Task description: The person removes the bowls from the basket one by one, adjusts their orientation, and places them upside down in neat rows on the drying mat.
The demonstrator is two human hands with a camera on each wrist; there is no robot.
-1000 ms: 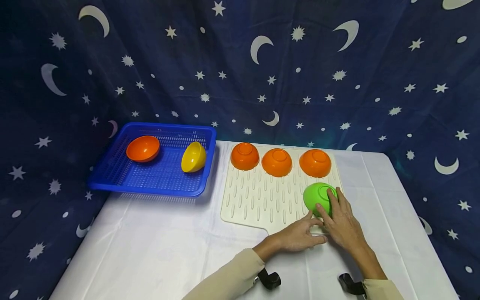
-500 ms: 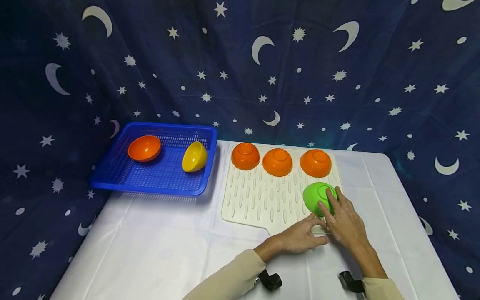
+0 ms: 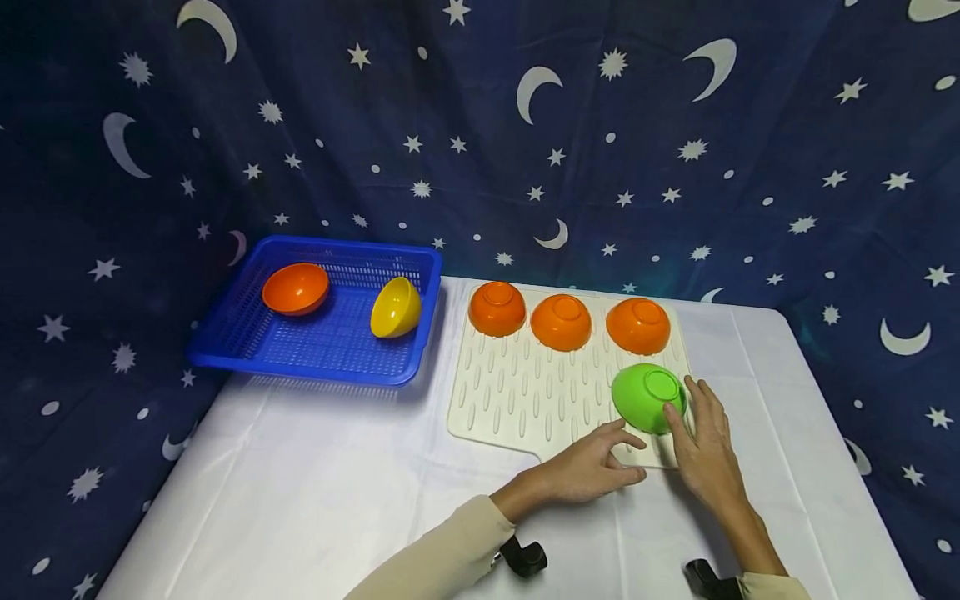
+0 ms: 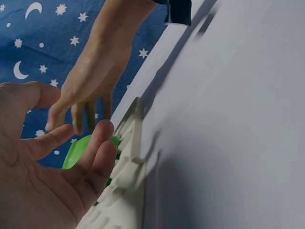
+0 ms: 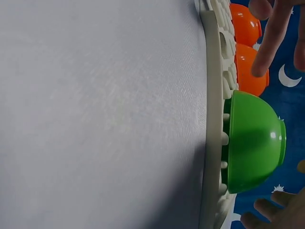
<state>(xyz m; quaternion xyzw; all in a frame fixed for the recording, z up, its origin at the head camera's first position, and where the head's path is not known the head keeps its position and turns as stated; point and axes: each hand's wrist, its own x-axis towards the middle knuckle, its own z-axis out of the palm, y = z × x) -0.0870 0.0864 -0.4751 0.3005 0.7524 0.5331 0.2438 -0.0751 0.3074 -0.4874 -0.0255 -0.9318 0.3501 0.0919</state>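
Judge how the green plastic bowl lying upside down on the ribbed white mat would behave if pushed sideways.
The green plastic bowl probably stays stable, rim down on the ribbed white mat. The ribs would likely catch its rim. It looks rigid, smooth and light.

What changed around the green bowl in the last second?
The right hand slid off the top of the upturned green plastic bowl; its fingers now sit at the bowl's near side. The left hand stays resting on the cream ridged draining mat. Bowl unmoved.
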